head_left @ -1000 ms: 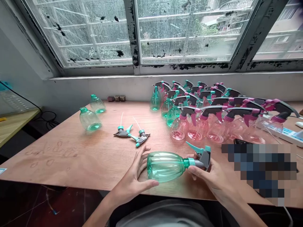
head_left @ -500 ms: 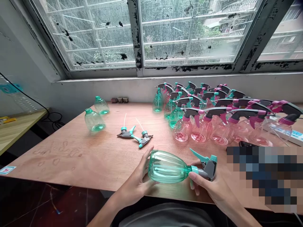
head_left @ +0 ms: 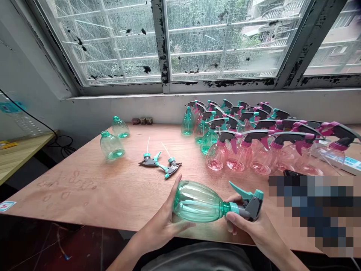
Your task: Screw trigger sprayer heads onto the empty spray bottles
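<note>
**Green spray bottle held sideways over the near edge of the tabletop**

We're at a bare plywood tabletop (head_left: 93, 188), pushed up under a wide, grimy window (head_left: 220, 41) with peeling black frames and a pale sill below it. Off at 9 o'clock a second, lighter wooden surface (head_left: 19, 150) peeks in, with black cables (head_left: 63, 145) trailing down beside it.

Front and centre, at 6 o'clock, the green spray bottle (head_left: 197, 203) lies on its side in both hands, base to the left, trigger head to the right. The left hand (head_left: 162, 226) cups the base, fingers (head_left: 184, 226) wrapped under it and clamped on the bottle. The right hand (head_left: 251, 226) grips the grey-and-teal trigger head (head_left: 251, 203), fingers closed around the neck.

Count time. Two loose trigger heads (head_left: 159, 163) with dip tubes lie just beyond the bottle, at 11 o'clock, touching each other. Two capless green bottles (head_left: 114, 139) stand at 10 o'clock, near each other. At 1 to 2 o'clock, a packed crowd of finished bottles (head_left: 254, 139), green ones at the back left, pink ones in front and right; too many overlap for an exact count. Three small dark blocks (head_left: 142, 121) sit by the wall. A white power strip (head_left: 338, 160) lies at 3 o'clock.
</note>
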A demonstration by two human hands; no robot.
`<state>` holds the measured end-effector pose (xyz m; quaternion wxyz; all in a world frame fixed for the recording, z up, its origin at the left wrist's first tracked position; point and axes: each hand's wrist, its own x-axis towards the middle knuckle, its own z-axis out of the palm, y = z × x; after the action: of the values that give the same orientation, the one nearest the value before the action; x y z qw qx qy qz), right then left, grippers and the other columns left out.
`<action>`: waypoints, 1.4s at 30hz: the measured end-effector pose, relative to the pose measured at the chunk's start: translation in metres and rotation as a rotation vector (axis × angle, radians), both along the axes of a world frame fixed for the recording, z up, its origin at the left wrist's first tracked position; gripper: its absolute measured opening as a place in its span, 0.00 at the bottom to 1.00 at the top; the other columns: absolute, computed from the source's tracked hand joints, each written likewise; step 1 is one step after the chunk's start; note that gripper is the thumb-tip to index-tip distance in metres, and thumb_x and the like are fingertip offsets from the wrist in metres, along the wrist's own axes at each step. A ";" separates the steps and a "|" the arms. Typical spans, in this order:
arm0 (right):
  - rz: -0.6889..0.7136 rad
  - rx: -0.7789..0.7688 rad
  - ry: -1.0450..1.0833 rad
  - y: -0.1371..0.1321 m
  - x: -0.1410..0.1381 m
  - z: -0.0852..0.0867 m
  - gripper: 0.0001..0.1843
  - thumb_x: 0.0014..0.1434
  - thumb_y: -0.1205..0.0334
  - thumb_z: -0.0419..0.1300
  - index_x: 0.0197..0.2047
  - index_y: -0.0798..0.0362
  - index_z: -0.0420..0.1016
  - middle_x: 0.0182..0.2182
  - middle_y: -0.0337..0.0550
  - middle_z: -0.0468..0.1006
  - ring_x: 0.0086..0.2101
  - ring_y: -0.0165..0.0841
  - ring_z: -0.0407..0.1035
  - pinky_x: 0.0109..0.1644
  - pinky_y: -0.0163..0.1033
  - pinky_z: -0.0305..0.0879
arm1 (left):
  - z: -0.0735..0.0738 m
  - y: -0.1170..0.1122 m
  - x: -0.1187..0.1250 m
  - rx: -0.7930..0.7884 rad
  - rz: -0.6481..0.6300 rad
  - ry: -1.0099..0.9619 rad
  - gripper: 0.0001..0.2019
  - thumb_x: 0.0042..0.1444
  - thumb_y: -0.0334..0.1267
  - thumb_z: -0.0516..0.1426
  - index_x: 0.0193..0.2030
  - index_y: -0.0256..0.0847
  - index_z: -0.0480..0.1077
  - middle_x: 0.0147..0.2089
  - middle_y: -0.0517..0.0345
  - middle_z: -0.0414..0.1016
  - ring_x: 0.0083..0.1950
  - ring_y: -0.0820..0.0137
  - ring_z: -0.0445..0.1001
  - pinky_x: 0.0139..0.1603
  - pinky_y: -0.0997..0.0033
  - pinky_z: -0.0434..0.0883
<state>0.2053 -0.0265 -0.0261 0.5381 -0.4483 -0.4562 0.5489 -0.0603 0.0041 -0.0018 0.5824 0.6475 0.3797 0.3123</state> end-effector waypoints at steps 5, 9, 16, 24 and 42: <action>-0.045 0.022 -0.024 -0.002 0.001 -0.005 0.17 0.52 0.50 0.76 0.38 0.50 0.79 0.21 0.35 0.77 0.21 0.33 0.68 0.26 0.37 0.66 | -0.005 0.000 -0.006 -0.008 -0.028 -0.003 0.57 0.56 0.51 0.68 0.77 0.61 0.28 0.82 0.55 0.34 0.80 0.51 0.40 0.79 0.45 0.40; -0.016 0.019 -0.034 -0.002 0.002 -0.009 0.18 0.52 0.51 0.76 0.41 0.50 0.79 0.21 0.34 0.75 0.21 0.31 0.66 0.25 0.37 0.62 | -0.006 0.002 -0.011 -0.014 -0.060 -0.030 0.46 0.60 0.58 0.61 0.78 0.56 0.41 0.82 0.53 0.38 0.81 0.51 0.38 0.79 0.46 0.40; 0.021 0.006 0.098 0.004 0.002 -0.005 0.17 0.57 0.49 0.72 0.39 0.51 0.74 0.19 0.33 0.75 0.17 0.29 0.66 0.24 0.34 0.62 | -0.005 0.001 -0.007 0.037 -0.063 0.003 0.55 0.59 0.40 0.67 0.77 0.66 0.29 0.82 0.60 0.35 0.81 0.56 0.40 0.79 0.49 0.41; -0.007 0.026 -0.019 -0.001 -0.001 -0.010 0.20 0.53 0.49 0.75 0.43 0.51 0.80 0.18 0.33 0.75 0.19 0.30 0.66 0.25 0.35 0.64 | -0.008 0.004 -0.012 -0.011 -0.040 -0.008 0.51 0.57 0.50 0.67 0.78 0.52 0.41 0.82 0.51 0.38 0.80 0.50 0.40 0.78 0.45 0.45; 0.053 0.032 -0.006 0.005 0.000 -0.010 0.21 0.55 0.45 0.73 0.42 0.51 0.78 0.17 0.29 0.68 0.17 0.25 0.57 0.22 0.32 0.54 | -0.006 0.005 -0.009 -0.082 -0.064 -0.131 0.54 0.55 0.48 0.69 0.78 0.54 0.39 0.81 0.49 0.40 0.80 0.50 0.42 0.78 0.46 0.44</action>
<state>0.2056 -0.0213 -0.0361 0.5291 -0.4291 -0.4784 0.5542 -0.0694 0.0088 -0.0080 0.6414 0.6132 0.3325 0.3195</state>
